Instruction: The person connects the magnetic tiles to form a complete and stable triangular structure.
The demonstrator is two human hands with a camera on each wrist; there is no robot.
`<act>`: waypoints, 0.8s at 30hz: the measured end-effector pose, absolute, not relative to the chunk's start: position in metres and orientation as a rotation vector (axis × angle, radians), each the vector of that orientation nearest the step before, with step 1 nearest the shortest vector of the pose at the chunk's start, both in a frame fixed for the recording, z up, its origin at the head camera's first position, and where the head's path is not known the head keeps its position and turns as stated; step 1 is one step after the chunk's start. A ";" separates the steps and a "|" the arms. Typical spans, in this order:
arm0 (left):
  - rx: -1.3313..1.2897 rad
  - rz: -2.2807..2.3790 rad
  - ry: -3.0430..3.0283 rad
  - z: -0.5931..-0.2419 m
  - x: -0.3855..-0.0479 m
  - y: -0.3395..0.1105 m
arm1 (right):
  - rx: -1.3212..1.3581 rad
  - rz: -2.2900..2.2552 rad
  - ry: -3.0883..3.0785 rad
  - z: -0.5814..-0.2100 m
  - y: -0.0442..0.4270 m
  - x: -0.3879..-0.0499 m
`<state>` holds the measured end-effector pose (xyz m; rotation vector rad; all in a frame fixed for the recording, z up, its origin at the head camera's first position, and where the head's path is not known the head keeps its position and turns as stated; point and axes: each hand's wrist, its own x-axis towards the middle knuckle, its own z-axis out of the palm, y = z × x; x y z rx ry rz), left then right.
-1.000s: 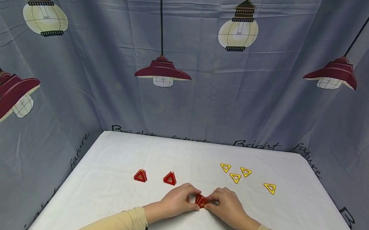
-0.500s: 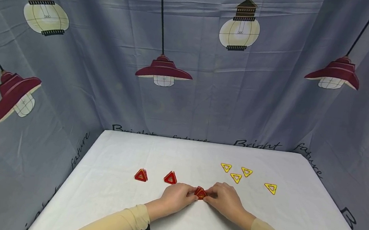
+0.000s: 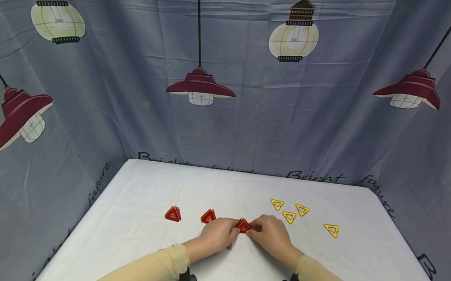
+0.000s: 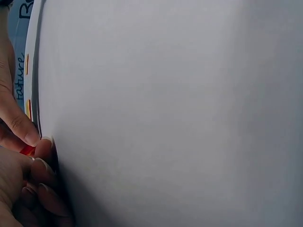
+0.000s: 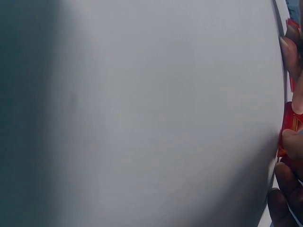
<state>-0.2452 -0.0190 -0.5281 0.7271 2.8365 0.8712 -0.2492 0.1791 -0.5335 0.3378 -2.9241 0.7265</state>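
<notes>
A small red triangular pyramid, apparently made of triangle tiles, stands on the white table between both hands. My left hand holds its left side with thumb and fingertips. The right hand pinches it from the right. In the right wrist view, the red pyramid shows under the thumb at the right edge. Fingers hide most of the piece in the left wrist view. Just behind the left hand stands a second red pyramid, partly covered. Further left is a third red pyramid.
Several flat yellow triangle frames lie back right: a yellow triangle, and others near it, with one yellow triangle farther right. The white table ends at a grey patterned curtain.
Both hands and the red pyramid between them have moved away from me and slightly left, almost level with the other two pyramids. The yellow triangles have stayed put.
</notes>
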 end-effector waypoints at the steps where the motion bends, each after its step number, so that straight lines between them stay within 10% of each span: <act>1: 0.716 0.875 2.837 -0.528 -0.247 -0.018 | 0.329 0.726 -2.928 -0.533 0.178 -0.251; 24: 0.631 0.863 2.831 -0.526 -0.255 -0.015 | 0.321 0.679 -2.902 -0.538 0.175 -0.259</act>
